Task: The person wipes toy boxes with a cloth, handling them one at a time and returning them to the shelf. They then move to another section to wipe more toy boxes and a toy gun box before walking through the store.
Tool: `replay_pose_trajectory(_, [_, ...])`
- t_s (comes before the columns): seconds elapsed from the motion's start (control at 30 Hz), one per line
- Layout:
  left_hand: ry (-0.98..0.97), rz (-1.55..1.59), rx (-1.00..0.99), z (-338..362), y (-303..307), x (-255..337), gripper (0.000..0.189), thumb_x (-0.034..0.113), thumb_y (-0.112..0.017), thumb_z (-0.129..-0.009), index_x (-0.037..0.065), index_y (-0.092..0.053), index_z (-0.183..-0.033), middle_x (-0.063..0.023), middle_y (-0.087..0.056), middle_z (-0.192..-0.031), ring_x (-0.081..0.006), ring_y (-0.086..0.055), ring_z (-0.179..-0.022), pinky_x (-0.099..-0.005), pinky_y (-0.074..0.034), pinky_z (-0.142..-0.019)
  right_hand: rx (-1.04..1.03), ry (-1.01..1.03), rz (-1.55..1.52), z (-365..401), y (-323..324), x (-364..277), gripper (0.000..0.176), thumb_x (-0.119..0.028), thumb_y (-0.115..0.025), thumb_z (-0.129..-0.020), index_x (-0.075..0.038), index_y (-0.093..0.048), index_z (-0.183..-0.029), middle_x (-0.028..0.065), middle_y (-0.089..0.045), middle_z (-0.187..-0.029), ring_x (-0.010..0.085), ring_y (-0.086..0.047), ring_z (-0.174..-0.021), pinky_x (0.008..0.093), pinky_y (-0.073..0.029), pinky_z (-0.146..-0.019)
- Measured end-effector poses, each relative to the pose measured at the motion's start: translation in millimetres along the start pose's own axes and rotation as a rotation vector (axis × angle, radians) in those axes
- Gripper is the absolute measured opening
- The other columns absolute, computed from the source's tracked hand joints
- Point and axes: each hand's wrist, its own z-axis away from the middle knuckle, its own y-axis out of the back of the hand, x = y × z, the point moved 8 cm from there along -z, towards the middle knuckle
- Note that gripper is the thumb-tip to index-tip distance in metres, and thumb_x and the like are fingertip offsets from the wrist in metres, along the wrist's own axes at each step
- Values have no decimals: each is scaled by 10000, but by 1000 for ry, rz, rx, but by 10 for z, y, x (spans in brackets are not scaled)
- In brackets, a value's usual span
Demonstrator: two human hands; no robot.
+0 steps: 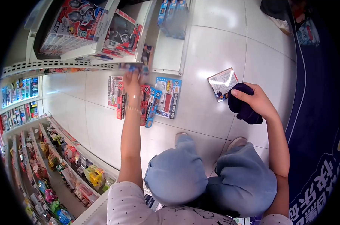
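Observation:
My left hand [132, 83] reaches to the end of the white shelf, its fingers closed round something small and blurred that I cannot make out. Below and beside it, red and blue toy gun boxes [168, 98] lie on the floor tiles, some overlapping. My right hand [255, 99] is wrapped round a dark purple cloth item [241, 103]. Just left of that cloth, a flat box [223, 83] with a shiny, glaring face lies on the floor or is held there; the contact is hidden.
White shelves with boxed toys [123, 32] stand at the upper left, blue boxes [172, 18] at the top. Racks of small packaged goods [95, 176] line the lower left. A dark blue printed panel [309, 123] runs down the right. My bent knees [175, 176] are below.

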Motion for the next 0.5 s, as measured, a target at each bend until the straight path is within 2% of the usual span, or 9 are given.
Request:
replay_pose_trajectory(0.03, [-122, -50, 8, -204, -108, -10, 223, 86, -629, -932, -10, -556, -1120, -107, -629, -1100, -195, -622, -1053, -336, -569, -809, 5, -10, 8, -23, 5, 10, 376, -365, -727, -875, 1, -703, -955, 35, -681, -785, 98, -623, -688, 254, -517, -660])
replay_pose_trajectory(0.1, [-382, -334, -94, -745, -272, -196, 281, 37, -729, -859, 34, -576, -1095, -61, -646, -1023, -139, -628, -955, -267, -522, -840, 9, -27, 30, -45, -4, 9, 367, -357, -721, -882, 0, -701, -963, 32, -681, -802, 98, -619, -710, 257, -514, -683])
replay_pose_trajectory(0.17, [-361, -688, -222, -1087, -607, -430, 323, 64, -754, -839, 25, -564, -1097, -49, -635, -988, -115, -613, -924, -238, -493, -834, 6, -41, 60, -48, -15, -19, 354, -346, -712, -895, -2, -695, -978, 26, -680, -829, 99, -612, -748, 260, -507, -720])
replay_pose_trajectory(0.27, [-335, -502, -271, -1182, -1114, -373, 352, 67, -771, -816, 5, -561, -1092, -45, -618, -995, -100, -582, -883, -227, -481, -799, 2, -38, 26, -39, -26, -16, 350, -338, -710, -897, 1, -694, -982, 28, -681, -834, 98, -611, -756, 259, -505, -730])
replay_pose_trajectory(0.37, [-303, -473, -261, -1080, -1473, -181, 394, 72, -789, -795, -7, -551, -1099, -51, -606, -1031, -100, -563, -870, -228, -478, -779, 49, -17, 19, -49, 23, 61, 361, -353, -726, -879, 3, -693, -925, 29, -673, -776, 95, -611, -690, 254, -513, -667])
replay_pose_trajectory(0.4, [-253, -249, -254, -1038, -1555, -157, 423, 48, -783, -792, -7, -527, -1124, -66, -596, -1069, -113, -569, -913, -235, -485, -798, 54, -14, 14, -54, 38, 92, 360, -356, -727, -880, 0, -687, -911, 27, -668, -770, 94, -609, -681, 256, -514, -660])
replay_pose_trajectory(0.5, [-338, -471, -211, -1190, -1635, -209, 451, 24, -772, -794, -4, -504, -1157, -81, -602, -1073, -135, -584, -948, -248, -492, -836, 56, -30, 7, -39, 60, 110, 366, -363, -727, -880, 0, -684, -906, 25, -664, -765, 93, -607, -671, 256, -515, -649])
